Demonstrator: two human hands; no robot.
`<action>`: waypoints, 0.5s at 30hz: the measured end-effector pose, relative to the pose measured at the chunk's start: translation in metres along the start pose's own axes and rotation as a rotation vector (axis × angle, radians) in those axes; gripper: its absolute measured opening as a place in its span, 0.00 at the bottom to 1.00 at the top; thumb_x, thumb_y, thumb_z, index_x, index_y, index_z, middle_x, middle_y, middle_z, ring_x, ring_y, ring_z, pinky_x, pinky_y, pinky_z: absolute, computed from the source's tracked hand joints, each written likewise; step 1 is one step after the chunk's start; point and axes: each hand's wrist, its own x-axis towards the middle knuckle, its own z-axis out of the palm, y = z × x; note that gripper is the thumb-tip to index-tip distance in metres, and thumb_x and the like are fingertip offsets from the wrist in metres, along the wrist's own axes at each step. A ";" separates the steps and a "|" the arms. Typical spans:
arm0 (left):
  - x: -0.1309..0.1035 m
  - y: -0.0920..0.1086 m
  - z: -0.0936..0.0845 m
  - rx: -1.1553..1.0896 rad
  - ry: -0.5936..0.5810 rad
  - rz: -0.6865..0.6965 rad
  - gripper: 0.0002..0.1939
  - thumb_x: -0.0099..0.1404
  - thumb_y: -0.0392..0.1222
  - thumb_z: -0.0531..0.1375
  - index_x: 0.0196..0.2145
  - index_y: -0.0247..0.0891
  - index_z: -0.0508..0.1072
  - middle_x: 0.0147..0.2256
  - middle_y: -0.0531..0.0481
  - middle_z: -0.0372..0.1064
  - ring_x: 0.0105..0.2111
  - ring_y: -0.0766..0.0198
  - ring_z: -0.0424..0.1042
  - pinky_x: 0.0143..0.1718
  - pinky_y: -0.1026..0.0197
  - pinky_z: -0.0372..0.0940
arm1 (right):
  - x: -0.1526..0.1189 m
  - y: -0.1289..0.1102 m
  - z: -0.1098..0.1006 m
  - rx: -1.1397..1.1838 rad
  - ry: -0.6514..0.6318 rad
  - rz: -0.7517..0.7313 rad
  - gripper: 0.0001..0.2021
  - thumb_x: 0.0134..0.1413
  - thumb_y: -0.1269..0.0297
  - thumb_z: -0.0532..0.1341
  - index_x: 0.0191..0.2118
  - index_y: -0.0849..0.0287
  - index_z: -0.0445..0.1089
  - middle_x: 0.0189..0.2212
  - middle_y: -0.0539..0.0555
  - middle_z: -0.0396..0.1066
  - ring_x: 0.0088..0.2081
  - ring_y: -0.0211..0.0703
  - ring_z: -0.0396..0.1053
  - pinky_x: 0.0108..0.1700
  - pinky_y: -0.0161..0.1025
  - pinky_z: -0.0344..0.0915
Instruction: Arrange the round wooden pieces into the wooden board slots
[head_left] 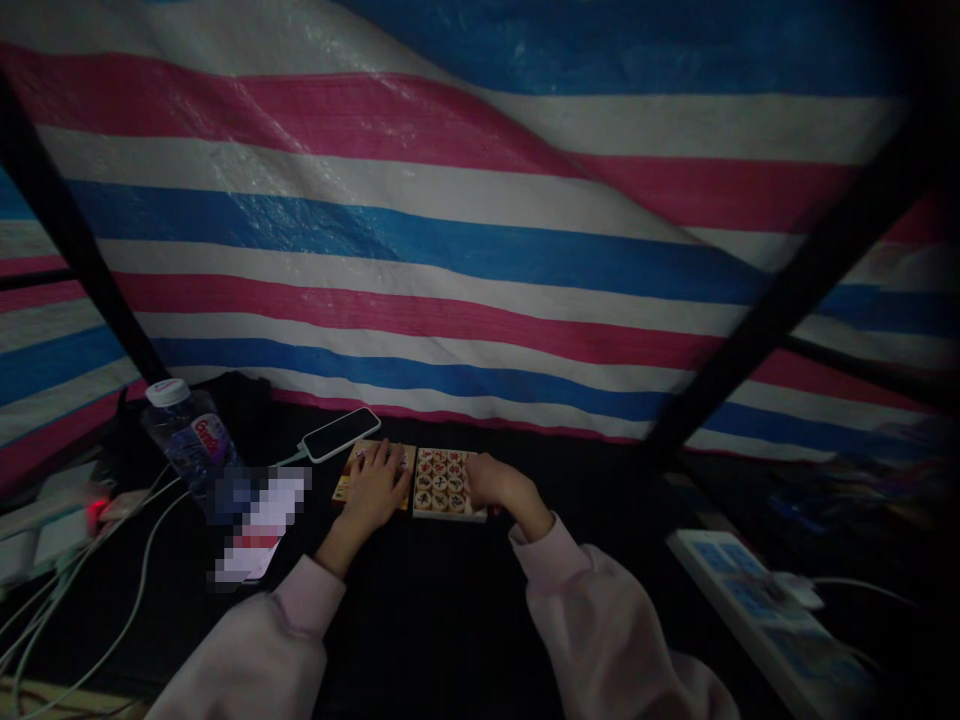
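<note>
A shallow box of Chinese chess pieces (pixel 441 483) lies on the black table, its round wooden discs in rows, red characters at the far side and dark ones nearer. My right hand (pixel 495 482) is curled over the box's right side, fingers closed. What its fingertips grip is hidden behind the hand. Left of the box, close beside it, is an orange-yellow printed box lid (pixel 342 490). My left hand (pixel 377 480) lies flat on the lid with fingers spread.
A white-edged phone (pixel 341 435) on a cable lies behind the lid. At left stand a clear bottle (pixel 199 440) and a lit phone (pixel 266 525), with cables and chargers (pixel 64 535) beyond. A power strip (pixel 765 610) is at right. Striped sheeting (pixel 420 270) hangs behind.
</note>
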 end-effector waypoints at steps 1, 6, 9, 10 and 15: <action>0.000 0.000 0.000 -0.001 -0.004 -0.002 0.26 0.67 0.53 0.42 0.59 0.42 0.59 0.61 0.43 0.53 0.60 0.52 0.52 0.58 0.45 0.48 | 0.000 0.000 0.000 -0.007 -0.019 0.004 0.24 0.40 0.76 0.64 0.48 0.64 0.69 0.39 0.61 0.74 0.34 0.45 0.75 0.34 0.34 0.70; 0.000 0.000 -0.001 0.005 -0.012 -0.002 0.26 0.67 0.52 0.43 0.59 0.41 0.58 0.61 0.42 0.53 0.60 0.52 0.52 0.58 0.45 0.48 | 0.011 -0.001 0.007 -0.139 0.020 0.006 0.19 0.42 0.77 0.62 0.44 0.67 0.71 0.40 0.65 0.73 0.41 0.50 0.73 0.40 0.37 0.69; 0.000 0.000 0.000 0.009 -0.006 -0.002 0.26 0.67 0.52 0.44 0.59 0.41 0.58 0.61 0.42 0.53 0.60 0.52 0.52 0.58 0.45 0.48 | 0.017 0.000 0.010 -0.144 0.074 -0.011 0.17 0.46 0.75 0.60 0.45 0.65 0.71 0.44 0.65 0.71 0.45 0.50 0.71 0.44 0.37 0.68; 0.000 0.000 0.000 0.009 -0.005 -0.003 0.26 0.67 0.52 0.44 0.59 0.42 0.58 0.61 0.42 0.53 0.60 0.52 0.53 0.58 0.45 0.48 | 0.018 0.000 0.011 -0.146 0.079 -0.005 0.17 0.46 0.74 0.60 0.46 0.65 0.71 0.45 0.66 0.71 0.46 0.51 0.71 0.44 0.37 0.68; 0.000 0.000 0.001 0.014 0.006 0.009 0.26 0.67 0.52 0.42 0.59 0.41 0.59 0.61 0.42 0.53 0.60 0.53 0.53 0.58 0.46 0.47 | 0.018 0.000 0.015 -0.153 0.057 -0.012 0.22 0.42 0.73 0.64 0.48 0.65 0.69 0.46 0.65 0.70 0.46 0.52 0.70 0.45 0.39 0.68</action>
